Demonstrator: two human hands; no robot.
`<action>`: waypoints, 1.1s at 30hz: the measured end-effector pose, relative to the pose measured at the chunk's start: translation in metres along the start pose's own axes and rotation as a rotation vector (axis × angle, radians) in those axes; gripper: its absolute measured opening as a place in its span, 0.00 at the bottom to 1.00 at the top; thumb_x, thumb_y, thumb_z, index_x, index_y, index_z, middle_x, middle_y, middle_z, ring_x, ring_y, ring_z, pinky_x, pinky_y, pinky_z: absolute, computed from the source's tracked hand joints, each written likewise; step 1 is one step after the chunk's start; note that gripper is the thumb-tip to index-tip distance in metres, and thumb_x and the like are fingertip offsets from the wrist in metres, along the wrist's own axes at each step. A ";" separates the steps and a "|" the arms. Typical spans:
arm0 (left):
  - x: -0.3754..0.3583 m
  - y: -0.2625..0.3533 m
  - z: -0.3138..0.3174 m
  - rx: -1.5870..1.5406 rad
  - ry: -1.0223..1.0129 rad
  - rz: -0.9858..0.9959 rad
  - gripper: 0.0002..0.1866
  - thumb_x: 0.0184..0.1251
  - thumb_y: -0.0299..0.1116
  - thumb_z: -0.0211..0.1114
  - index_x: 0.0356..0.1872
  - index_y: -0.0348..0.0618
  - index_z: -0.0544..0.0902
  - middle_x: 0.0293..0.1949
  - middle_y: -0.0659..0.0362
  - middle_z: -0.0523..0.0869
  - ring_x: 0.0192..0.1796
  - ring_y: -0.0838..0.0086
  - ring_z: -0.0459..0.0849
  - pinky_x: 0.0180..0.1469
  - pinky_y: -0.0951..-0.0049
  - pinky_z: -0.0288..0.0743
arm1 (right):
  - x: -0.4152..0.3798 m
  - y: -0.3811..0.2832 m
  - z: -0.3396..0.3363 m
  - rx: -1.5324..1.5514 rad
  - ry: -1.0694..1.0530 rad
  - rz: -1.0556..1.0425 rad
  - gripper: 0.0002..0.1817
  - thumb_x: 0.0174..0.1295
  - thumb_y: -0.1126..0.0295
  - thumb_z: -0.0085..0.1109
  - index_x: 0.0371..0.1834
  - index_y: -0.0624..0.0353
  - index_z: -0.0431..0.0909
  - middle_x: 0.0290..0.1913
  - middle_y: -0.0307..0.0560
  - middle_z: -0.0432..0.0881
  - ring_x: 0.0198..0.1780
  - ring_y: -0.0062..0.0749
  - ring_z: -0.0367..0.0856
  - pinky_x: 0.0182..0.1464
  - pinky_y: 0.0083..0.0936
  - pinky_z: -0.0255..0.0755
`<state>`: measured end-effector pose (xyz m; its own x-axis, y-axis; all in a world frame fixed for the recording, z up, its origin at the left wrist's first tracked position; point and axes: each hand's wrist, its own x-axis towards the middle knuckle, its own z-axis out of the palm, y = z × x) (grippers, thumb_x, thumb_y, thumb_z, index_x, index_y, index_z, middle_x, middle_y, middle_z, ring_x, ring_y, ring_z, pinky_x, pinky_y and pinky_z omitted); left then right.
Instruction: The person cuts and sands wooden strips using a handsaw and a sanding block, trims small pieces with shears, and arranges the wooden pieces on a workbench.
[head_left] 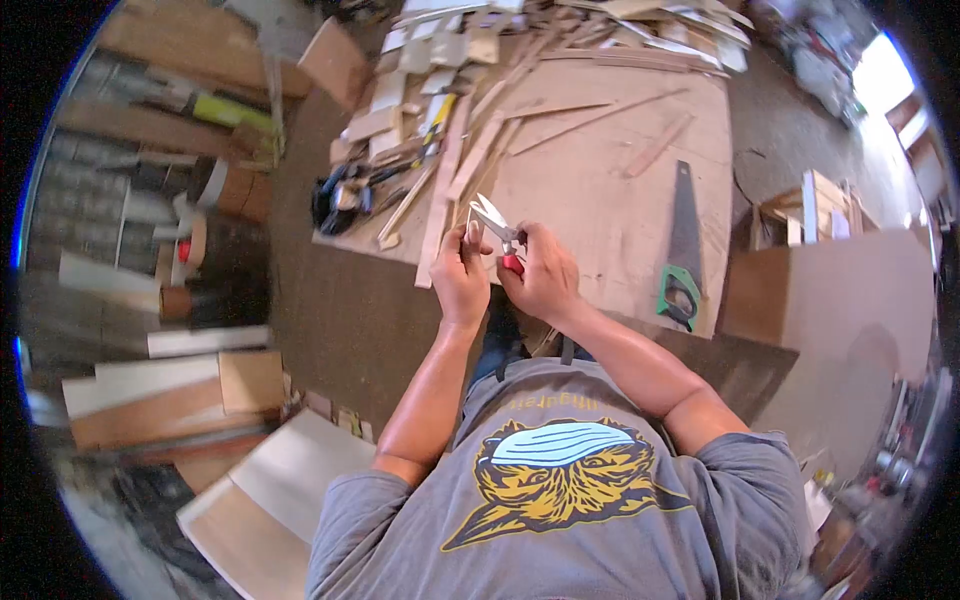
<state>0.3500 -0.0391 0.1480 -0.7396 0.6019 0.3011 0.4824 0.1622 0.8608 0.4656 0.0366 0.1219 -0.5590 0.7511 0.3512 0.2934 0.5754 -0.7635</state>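
Note:
Gripped in my right hand (543, 268) is a pair of red-handled shears (492, 216), its silver blades parted and pointing up and to the left. My left hand (462, 275) is closed beside the blades, thumb and fingers pinched together near their tips. A small thin piece seems to stand between those fingers, but it is too small to name. Both hands are above the near edge of the wooden work table (590, 225). Just left of my left hand, a long wood strip (440, 220) sticks out past the table's edge.
A green-handled handsaw (683, 230) lies on the table's right side. At its left stand a dark power tool (345, 198) and a yellow tool (437, 125). Wood offcuts (440, 48) are heaped at the back. Boards (280, 490) lean at lower left; a large panel (830, 290) is at right.

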 end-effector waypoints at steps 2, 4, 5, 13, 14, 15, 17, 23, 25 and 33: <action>-0.006 -0.012 -0.028 0.001 0.127 -0.067 0.14 0.84 0.37 0.58 0.48 0.35 0.84 0.27 0.53 0.88 0.29 0.69 0.88 0.36 0.68 0.78 | 0.003 -0.021 0.022 0.010 -0.098 -0.018 0.24 0.55 0.66 0.69 0.53 0.60 0.73 0.43 0.56 0.82 0.46 0.55 0.84 0.45 0.46 0.78; -0.016 -0.016 -0.063 0.023 0.215 -0.181 0.17 0.84 0.41 0.60 0.52 0.34 0.85 0.28 0.60 0.86 0.33 0.79 0.80 0.39 0.73 0.75 | -0.001 -0.044 0.039 0.036 -0.175 -0.073 0.23 0.57 0.63 0.68 0.54 0.59 0.73 0.43 0.56 0.82 0.46 0.56 0.84 0.45 0.48 0.78; -0.020 -0.019 -0.077 0.022 0.270 -0.188 0.17 0.83 0.40 0.60 0.51 0.33 0.85 0.29 0.61 0.86 0.34 0.80 0.80 0.39 0.74 0.75 | -0.003 -0.055 0.048 0.047 -0.206 -0.098 0.23 0.58 0.62 0.67 0.54 0.59 0.74 0.43 0.56 0.82 0.46 0.57 0.83 0.45 0.49 0.78; -0.053 -0.054 -0.173 0.087 0.462 -0.192 0.15 0.83 0.37 0.59 0.53 0.33 0.86 0.30 0.57 0.88 0.32 0.77 0.84 0.37 0.71 0.77 | -0.036 -0.122 0.131 0.014 -0.349 -0.235 0.24 0.54 0.67 0.69 0.53 0.56 0.73 0.43 0.54 0.82 0.46 0.55 0.84 0.46 0.49 0.78; -0.055 -0.059 -0.185 0.087 0.470 -0.192 0.16 0.83 0.37 0.59 0.53 0.33 0.86 0.30 0.56 0.88 0.32 0.77 0.84 0.37 0.71 0.77 | -0.039 -0.130 0.140 0.020 -0.366 -0.239 0.24 0.53 0.67 0.69 0.53 0.55 0.73 0.44 0.54 0.83 0.46 0.55 0.84 0.46 0.49 0.78; -0.059 -0.064 -0.196 0.099 0.474 -0.187 0.16 0.83 0.37 0.60 0.53 0.33 0.86 0.29 0.56 0.88 0.31 0.77 0.84 0.36 0.71 0.77 | -0.044 -0.139 0.148 0.004 -0.401 -0.223 0.25 0.54 0.65 0.69 0.54 0.55 0.72 0.45 0.54 0.83 0.48 0.55 0.84 0.46 0.50 0.78; -0.062 -0.074 -0.218 0.119 0.489 -0.170 0.16 0.83 0.38 0.60 0.53 0.33 0.86 0.29 0.56 0.88 0.31 0.77 0.83 0.36 0.71 0.77 | -0.050 -0.155 0.165 -0.030 -0.467 -0.200 0.27 0.56 0.62 0.70 0.57 0.54 0.71 0.49 0.54 0.83 0.51 0.54 0.85 0.47 0.51 0.79; -0.070 -0.110 -0.274 0.104 0.464 -0.221 0.17 0.83 0.39 0.60 0.52 0.34 0.87 0.26 0.56 0.86 0.30 0.76 0.83 0.35 0.71 0.76 | -0.068 -0.191 0.215 -0.038 -0.447 -0.208 0.21 0.56 0.68 0.67 0.51 0.54 0.70 0.42 0.54 0.84 0.45 0.57 0.86 0.43 0.52 0.79; -0.070 -0.122 -0.290 0.115 0.418 -0.264 0.17 0.83 0.40 0.59 0.51 0.34 0.87 0.26 0.56 0.86 0.29 0.76 0.83 0.35 0.71 0.76 | -0.071 -0.192 0.234 -0.070 -0.550 -0.125 0.20 0.58 0.67 0.66 0.51 0.55 0.70 0.43 0.55 0.84 0.44 0.59 0.86 0.42 0.52 0.79; -0.070 -0.159 -0.321 0.070 0.404 -0.260 0.18 0.83 0.41 0.60 0.50 0.33 0.87 0.27 0.55 0.87 0.30 0.75 0.84 0.35 0.70 0.76 | -0.082 -0.218 0.261 0.015 -0.482 -0.113 0.19 0.58 0.66 0.64 0.50 0.56 0.69 0.44 0.59 0.84 0.44 0.63 0.85 0.45 0.54 0.77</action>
<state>0.1746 -0.3575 0.1221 -0.9562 0.1851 0.2267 0.2776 0.3279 0.9030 0.2451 -0.2350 0.1176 -0.8830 0.4467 0.1442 0.2011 0.6375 -0.7437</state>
